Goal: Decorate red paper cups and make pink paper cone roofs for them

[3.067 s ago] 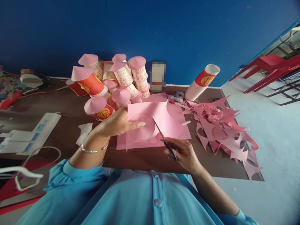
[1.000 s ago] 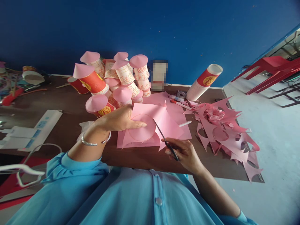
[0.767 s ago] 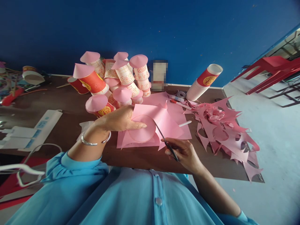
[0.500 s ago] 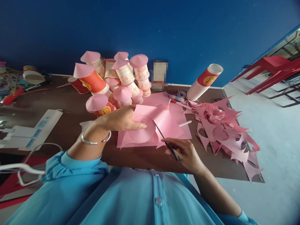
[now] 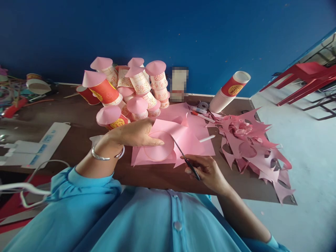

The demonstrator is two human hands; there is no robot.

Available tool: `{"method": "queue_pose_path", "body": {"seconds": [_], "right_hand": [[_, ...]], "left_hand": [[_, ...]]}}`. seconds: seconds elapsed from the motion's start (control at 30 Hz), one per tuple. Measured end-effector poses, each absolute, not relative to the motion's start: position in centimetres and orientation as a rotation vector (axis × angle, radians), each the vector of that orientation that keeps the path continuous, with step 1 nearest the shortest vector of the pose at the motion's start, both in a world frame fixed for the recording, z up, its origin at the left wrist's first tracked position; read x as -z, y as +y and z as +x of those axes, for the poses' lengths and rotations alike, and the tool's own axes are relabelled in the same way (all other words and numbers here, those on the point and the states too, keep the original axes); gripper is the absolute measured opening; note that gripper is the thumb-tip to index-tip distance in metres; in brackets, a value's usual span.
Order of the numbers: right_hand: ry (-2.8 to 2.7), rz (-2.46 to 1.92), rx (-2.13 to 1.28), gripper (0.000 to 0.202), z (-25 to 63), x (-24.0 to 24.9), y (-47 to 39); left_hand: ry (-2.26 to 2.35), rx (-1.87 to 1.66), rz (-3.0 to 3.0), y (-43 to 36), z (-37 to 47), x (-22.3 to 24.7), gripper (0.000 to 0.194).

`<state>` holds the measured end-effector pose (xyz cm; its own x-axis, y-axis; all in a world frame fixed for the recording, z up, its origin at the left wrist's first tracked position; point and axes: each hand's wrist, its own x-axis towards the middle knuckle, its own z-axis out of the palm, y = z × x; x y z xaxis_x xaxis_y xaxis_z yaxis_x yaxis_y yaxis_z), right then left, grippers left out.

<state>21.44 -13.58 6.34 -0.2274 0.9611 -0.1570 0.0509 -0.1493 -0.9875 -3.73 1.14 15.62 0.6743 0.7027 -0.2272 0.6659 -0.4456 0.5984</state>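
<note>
My left hand [image 5: 139, 133] grips a sheet of pink paper [image 5: 159, 145] at its left side, thumb on top; the other fingers are hidden beneath. A circle is drawn on this sheet, and its right edge is partly cut. My right hand [image 5: 206, 171] is closed around the handles of dark scissors [image 5: 187, 161]. The blades lie against the paper at the right rim of the circle. More pink sheets [image 5: 202, 129] lie underneath and behind, and a white pen or stick [image 5: 207, 138] rests on them.
Several paper cups with pink cone roofs [image 5: 138, 105] stand at the back left. A tall cup stack [image 5: 228, 92] leans at the back right, beside tape [image 5: 203, 106]. Pink scraps [image 5: 252, 147] cover the table's right end. White cardboard [image 5: 47, 145] lies left; red stools [image 5: 307, 75] stand beyond.
The sheet's cut flap to the right of the circle has shifted and its raised fold has sunk lower. Both hands and the scissors stay almost in place.
</note>
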Motion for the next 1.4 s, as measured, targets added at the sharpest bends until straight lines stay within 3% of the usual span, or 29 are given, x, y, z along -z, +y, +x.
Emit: {"method": "queue_pose_path", "body": {"seconds": [0.3,0.6,1.4], "right_hand": [[-1.364,-1.261,-1.469,0.029,21.89,-6.19,-13.64],[-1.353,-1.281,-1.470,0.030,21.74,-6.48,-13.62],[-1.360,-1.284,-1.522,0.033,21.92,-6.67,-13.44]], "left_hand": [[1.134,0.151,2.234,1.23,-3.32,-16.41,0.026],[1.087,0.005,2.163,1.63,-3.50,-15.60,0.034],[1.045,0.085,2.147,1.79,-2.77,-16.10,0.038]]}}
